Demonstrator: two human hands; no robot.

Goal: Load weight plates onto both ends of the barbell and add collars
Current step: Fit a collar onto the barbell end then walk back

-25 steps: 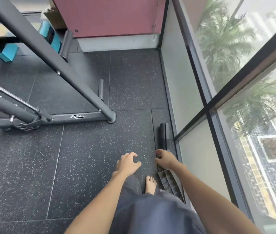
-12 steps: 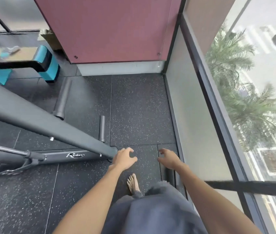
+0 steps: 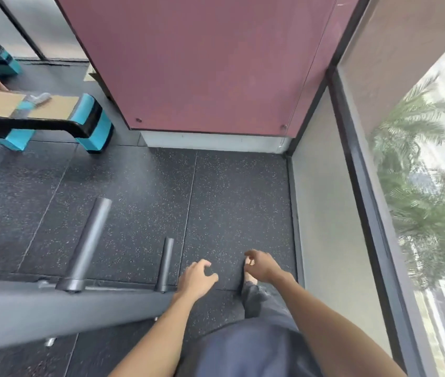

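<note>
A: What lies at your left?
B: A grey rack beam, with two pegs on its base; I can't tell a barbell there.
A: Your hands?
B: Your left hand hangs loosely curled, empty, beside the short peg; your right hand likewise, over your foot.

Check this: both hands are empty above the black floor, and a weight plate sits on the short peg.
Not quite. The head view shows the short peg bare, nothing on it. The left hand and right hand are empty above the black floor.
</note>
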